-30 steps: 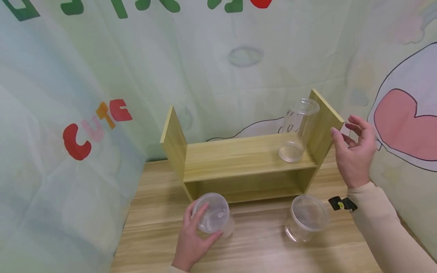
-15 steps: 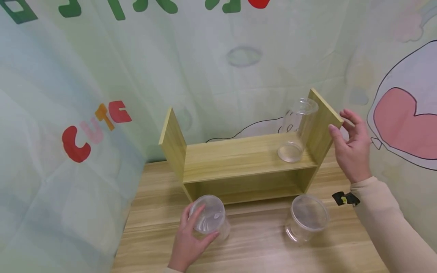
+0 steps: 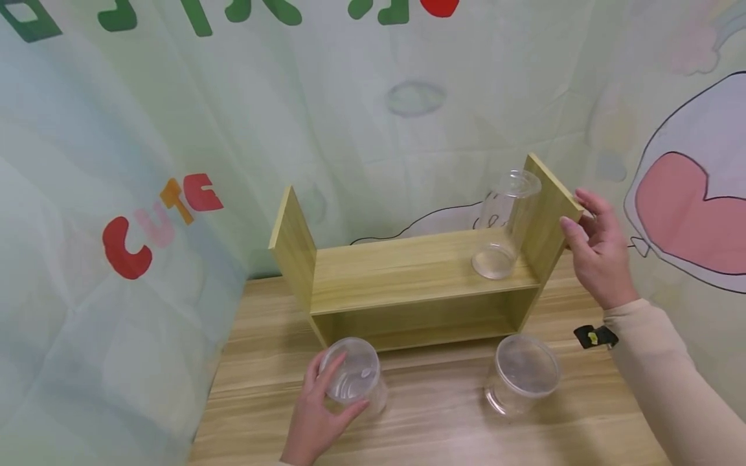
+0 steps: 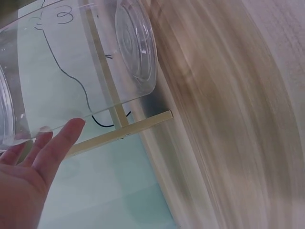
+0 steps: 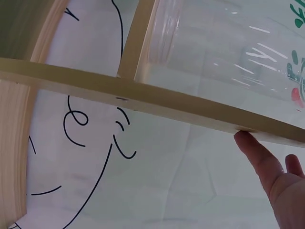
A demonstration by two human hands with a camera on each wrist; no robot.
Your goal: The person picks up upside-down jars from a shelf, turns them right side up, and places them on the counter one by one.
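Observation:
A clear plastic jar (image 3: 352,369) with a translucent lid stands on the table in the head view. My left hand (image 3: 315,411) holds it from the left, with fingers and thumb spread round its top. In the left wrist view, fingertips touch the side of the jar (image 4: 109,62). My right hand (image 3: 600,259) grips the upper front edge of the right side panel of a two-tier wooden shelf (image 3: 402,275). Its thumb is at the front edge and its fingers are on the outer side. A fingertip touches the panel (image 5: 190,109) in the right wrist view.
A tall clear jar (image 3: 504,226) stands at the right end of the upper shelf board. Another lidded clear jar (image 3: 524,372) is on the wooden table (image 3: 431,414), before the shelf's right end. A printed cloth (image 3: 350,116) hangs behind and at the sides.
My right hand has moved slightly left, closer in on the side panel. My left hand and its jar have shifted a little to the left. The view has drifted slightly.

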